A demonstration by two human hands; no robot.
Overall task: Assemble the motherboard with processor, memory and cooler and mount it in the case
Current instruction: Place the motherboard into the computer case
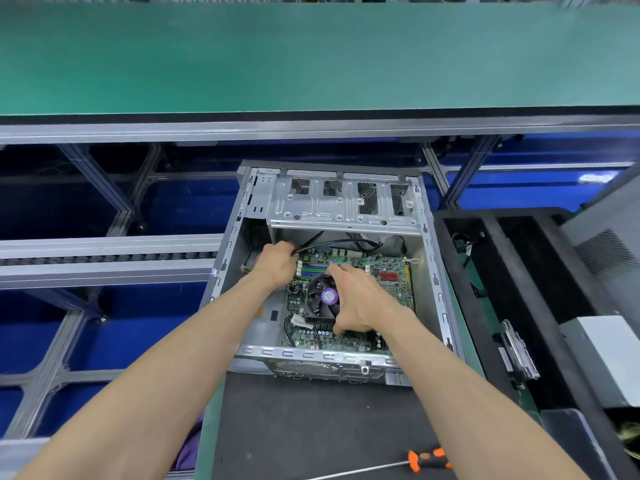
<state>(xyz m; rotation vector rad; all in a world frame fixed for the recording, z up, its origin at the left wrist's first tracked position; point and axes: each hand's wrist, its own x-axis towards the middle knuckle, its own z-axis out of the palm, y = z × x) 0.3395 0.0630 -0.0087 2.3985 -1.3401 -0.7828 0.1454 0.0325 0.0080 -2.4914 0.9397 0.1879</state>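
nearest to the person lies one screwdriver (427,459), orange and black at the handle, on the dark mat (311,427). nobody holds it; i think it waits there for the mounting screws.

further on stands one open case (433,258), lying on its side so the inside faces up. one board (394,289) is already inside it, flat on the bottom wall. one cooler (320,301) with a fan sits on the board, so the processor is probably under it and cannot be seen. the memory slots, blue and green, are just left of the fan; whether they are filled i cannot tell.

the right hand (360,303) covers the right side of the cooler, with fingers curled around its edge and the thumb low at the near side. it seems to grip the cooler as a handle, to shift the board into place. the left hand (277,263) is at the far left corner of the board and pinches one black cable (332,242). i judge it keeps the cable out from under the board.

at the far end of the case is one metal drive cage (343,202) with four openings. to the right stands a black tray (554,306) with some parts i cannot name. beyond all is a green shelf (311,57).
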